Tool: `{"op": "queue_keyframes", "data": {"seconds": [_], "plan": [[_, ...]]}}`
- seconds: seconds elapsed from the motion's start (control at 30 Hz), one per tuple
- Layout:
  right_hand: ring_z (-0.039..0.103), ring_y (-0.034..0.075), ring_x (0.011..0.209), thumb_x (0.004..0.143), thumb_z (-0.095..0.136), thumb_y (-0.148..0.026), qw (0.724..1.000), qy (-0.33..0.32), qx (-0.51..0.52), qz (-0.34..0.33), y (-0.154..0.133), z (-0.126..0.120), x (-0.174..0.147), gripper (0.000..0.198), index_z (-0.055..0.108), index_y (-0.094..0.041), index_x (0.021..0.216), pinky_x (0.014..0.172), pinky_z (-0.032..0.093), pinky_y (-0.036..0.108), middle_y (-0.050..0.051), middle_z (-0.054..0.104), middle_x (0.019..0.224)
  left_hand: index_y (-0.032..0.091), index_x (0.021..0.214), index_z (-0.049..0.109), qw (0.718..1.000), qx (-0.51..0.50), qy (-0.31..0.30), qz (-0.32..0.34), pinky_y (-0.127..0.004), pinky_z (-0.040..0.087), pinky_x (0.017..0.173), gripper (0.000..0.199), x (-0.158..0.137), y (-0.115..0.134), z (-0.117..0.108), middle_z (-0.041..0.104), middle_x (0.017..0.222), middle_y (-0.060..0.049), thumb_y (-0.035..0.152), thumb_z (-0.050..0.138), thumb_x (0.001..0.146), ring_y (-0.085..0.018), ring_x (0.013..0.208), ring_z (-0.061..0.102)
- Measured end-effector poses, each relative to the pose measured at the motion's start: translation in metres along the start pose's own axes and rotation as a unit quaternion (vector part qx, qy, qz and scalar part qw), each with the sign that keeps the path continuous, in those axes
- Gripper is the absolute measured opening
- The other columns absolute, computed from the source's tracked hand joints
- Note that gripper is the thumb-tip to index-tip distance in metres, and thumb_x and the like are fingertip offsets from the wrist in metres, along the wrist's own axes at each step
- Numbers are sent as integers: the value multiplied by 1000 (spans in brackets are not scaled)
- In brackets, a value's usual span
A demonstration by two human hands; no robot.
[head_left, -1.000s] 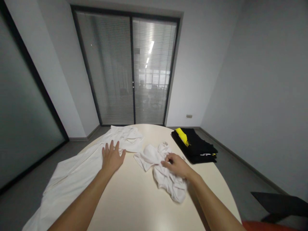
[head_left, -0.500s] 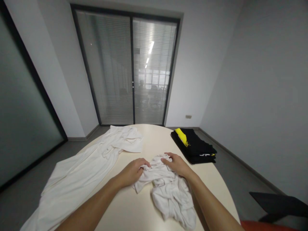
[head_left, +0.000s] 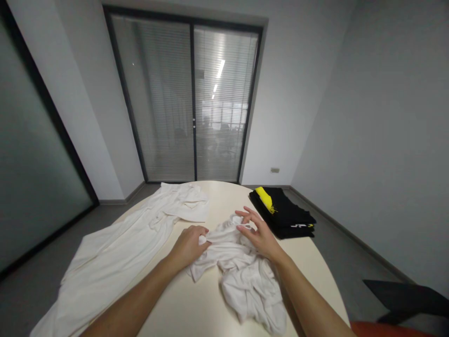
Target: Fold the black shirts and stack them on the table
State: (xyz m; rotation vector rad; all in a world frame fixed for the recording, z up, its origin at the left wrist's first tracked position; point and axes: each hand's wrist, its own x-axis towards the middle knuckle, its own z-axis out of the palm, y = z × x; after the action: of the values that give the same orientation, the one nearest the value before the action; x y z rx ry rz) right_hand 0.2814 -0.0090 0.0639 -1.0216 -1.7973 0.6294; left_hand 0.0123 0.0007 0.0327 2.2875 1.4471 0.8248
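A crumpled white garment [head_left: 250,281] lies bunched on the table in front of me; its exact kind is hidden by the folds. My left hand [head_left: 191,243] pinches its left edge between thumb and fingers. At its upper right, my right hand [head_left: 257,234] holds a bit of the fabric between thumb and index finger, with the other fingers raised. Between the hands the cloth is spread in loose wrinkles, while the part nearer me stays heaped.
Along the table's left side a white shirt [head_left: 115,252] is laid out, hanging past the near left edge. Folded black clothes [head_left: 287,210] with a yellow print are stacked at the right edge of the round table [head_left: 224,196]. A dark chair part [head_left: 407,297] stands at lower right.
My left hand has shifted slightly left, drawing the garment's edge with it. My right hand has lifted its outer fingers and moved a little away, so the cloth between them is wider.
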Motion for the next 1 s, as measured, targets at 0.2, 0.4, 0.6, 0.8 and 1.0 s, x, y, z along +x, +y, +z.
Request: {"op": "queue_keyframes", "data": {"seconds": [0.2,0.4,0.6,0.8,1.0], "plan": [[61,22,104,91,52,-30,992,-108,7,58,-6,-4,-3,14,62,-20,91,82,47,34,11,64,126,23,88,60,991,-120,46,29,-28,48,84,17,0,7,-11,73,97,-2,10,54,80,-19,95,67],[59,19,87,80,63,-23,981,-154,-117,-3,4,-7,-4,27,70,-21,106,81,46,31,6,69,101,23,80,47,975,-128,159,92,-38,44,100,14,4,11,-20,63,122,-6,12,54,79,-22,116,57],[55,19,79,95,45,-46,992,40,-110,39,16,-11,3,30,61,-21,94,69,43,29,4,63,86,22,99,57,981,-62,90,157,-37,46,95,24,1,6,-26,65,105,-6,6,47,83,-20,105,58],[54,20,87,96,37,-55,982,178,-29,64,19,-20,7,35,51,-23,100,80,45,31,5,58,91,23,98,67,977,40,81,193,-37,48,88,37,2,1,-29,61,99,-6,0,43,81,-22,100,55],[53,23,95,94,38,-55,978,200,3,53,10,-21,6,34,50,-25,103,82,45,32,7,57,100,21,97,57,978,17,98,186,-38,42,103,27,-3,8,-36,56,130,-9,6,52,75,-24,120,52]]}}
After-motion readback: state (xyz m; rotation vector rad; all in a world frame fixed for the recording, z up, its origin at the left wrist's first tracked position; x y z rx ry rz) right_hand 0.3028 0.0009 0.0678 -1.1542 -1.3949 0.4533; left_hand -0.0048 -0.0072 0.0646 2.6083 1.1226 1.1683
